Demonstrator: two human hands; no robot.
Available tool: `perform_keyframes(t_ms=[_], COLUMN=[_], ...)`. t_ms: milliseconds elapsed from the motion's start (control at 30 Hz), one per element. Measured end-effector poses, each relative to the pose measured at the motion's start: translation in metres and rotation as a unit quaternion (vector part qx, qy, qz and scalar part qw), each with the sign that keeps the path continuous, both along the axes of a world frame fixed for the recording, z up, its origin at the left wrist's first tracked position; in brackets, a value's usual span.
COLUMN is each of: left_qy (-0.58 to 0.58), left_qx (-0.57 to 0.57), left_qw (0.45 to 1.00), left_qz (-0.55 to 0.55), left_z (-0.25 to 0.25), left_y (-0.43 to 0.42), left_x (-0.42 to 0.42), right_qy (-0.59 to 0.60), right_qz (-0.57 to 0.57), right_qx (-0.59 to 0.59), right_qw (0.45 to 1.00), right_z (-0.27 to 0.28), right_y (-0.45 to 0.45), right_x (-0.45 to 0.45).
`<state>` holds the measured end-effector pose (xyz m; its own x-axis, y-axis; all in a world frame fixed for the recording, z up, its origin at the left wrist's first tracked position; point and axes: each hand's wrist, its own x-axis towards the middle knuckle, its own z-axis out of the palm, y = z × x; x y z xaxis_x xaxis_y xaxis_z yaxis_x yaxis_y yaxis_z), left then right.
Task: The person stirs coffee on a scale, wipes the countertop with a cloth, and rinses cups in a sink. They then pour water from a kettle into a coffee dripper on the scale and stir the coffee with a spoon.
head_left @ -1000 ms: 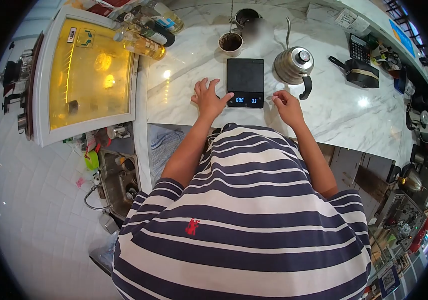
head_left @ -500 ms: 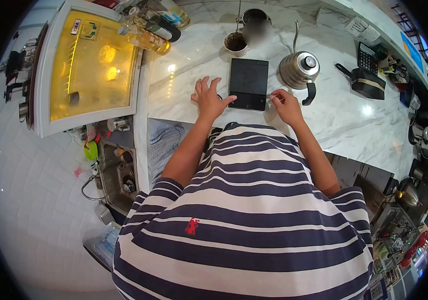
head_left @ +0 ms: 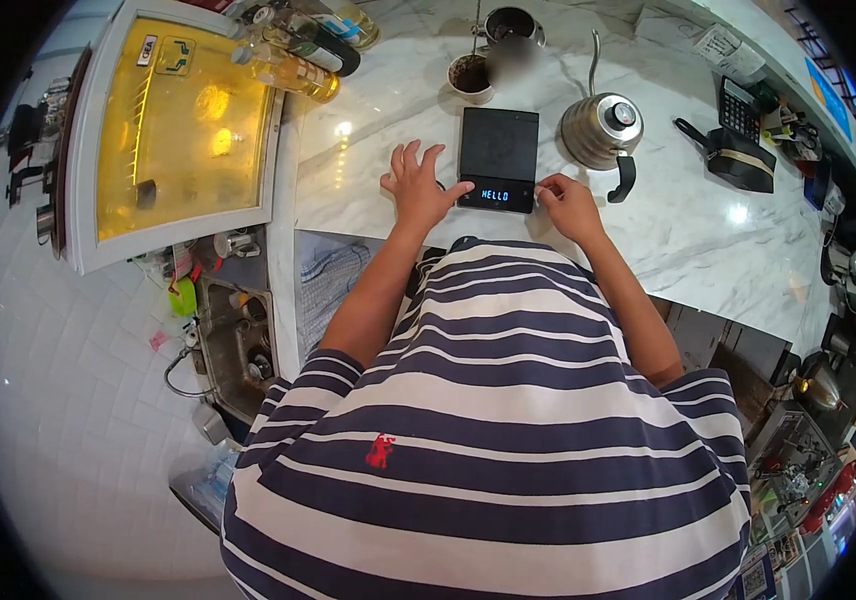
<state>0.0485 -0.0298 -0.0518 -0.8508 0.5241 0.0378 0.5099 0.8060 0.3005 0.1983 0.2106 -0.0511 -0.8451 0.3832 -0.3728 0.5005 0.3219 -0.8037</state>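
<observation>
A flat black digital scale (head_left: 499, 145) lies on the counter in front of me, its display lit with blue letters reading HELLO. My left hand (head_left: 420, 190) is at its left side, fingers spread, with the thumb tip on the scale's lower left corner. Against the lower right edge of the scale is my right hand (head_left: 569, 207), thumb and fingers pinched together; whatever may be between them is too small to make out. Just beyond the right hand stands a steel gooseneck kettle (head_left: 602, 130) with a black handle. Behind the scale is a cup of dark grounds (head_left: 471, 75).
A dark round container (head_left: 514, 27) stands behind the cup, beside a blurred patch. Several bottles (head_left: 293, 72) and a yellow-lit glass-front cabinet (head_left: 188, 130) are on the left, above a sink (head_left: 233, 345). A black pouch (head_left: 738, 160) and calculator (head_left: 738, 110) lie at right.
The scale's display has gone from dark to showing HELLO in blue. Both hands stay in nearly the same places beside the scale; the view has shifted slightly.
</observation>
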Motion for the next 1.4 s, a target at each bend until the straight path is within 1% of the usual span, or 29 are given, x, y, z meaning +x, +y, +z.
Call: perform_keyframes(t_ms=[200,367,500,700,800,900,1000,1100,1233,1367,1400], left_qy=[-0.043,-0.032,-0.031,-0.042,-0.044,-0.051,-0.035,-0.024,-0.063,-0.067,-0.067], left_qx=[0.012,0.026,0.035,0.031,0.033,0.031,0.046,0.051,-0.007,-0.028,-0.014], left_qw=[0.999,0.999,0.998,0.998,0.997,0.997,0.998,0.996,0.997,0.997,0.997], left_qz=[0.028,0.025,0.033,0.046,0.047,0.049,0.017,-0.062,-0.039,-0.027,-0.018], left_z=[0.001,-0.002,-0.003,-0.002,-0.002,0.0,-0.001,0.006,0.011,0.003,0.003], left_y=[0.0,-0.001,-0.004,-0.01,-0.013,-0.015,-0.025,-0.051,-0.076,-0.079,-0.08], left_x=[0.005,0.004,0.003,0.004,0.005,0.005,0.009,0.015,0.027,0.041,0.045], right_qy=[0.022,0.025,0.024,0.02,0.047,0.043,0.067,0.117,0.1,0.099,0.09], right_qz=[-0.007,-0.014,-0.019,-0.032,-0.051,-0.055,-0.062,-0.042,-0.06,-0.058,-0.063], right_qx=[0.031,0.027,0.003,0.024,0.006,0.029,0.031,0.041,0.02,0.02,0.015], right_qw=[0.999,0.999,1.0,0.999,0.998,0.997,0.995,0.991,0.993,0.993,0.994], right_z=[-0.004,-0.012,-0.004,0.003,0.0,0.003,0.013,0.034,0.04,0.031,0.031], right_y=[0.001,0.0,-0.001,-0.001,-0.002,-0.003,-0.007,-0.01,-0.01,-0.009,-0.011], right_x=[0.004,0.009,0.011,0.009,0.009,0.009,0.01,0.015,0.024,0.039,0.043])
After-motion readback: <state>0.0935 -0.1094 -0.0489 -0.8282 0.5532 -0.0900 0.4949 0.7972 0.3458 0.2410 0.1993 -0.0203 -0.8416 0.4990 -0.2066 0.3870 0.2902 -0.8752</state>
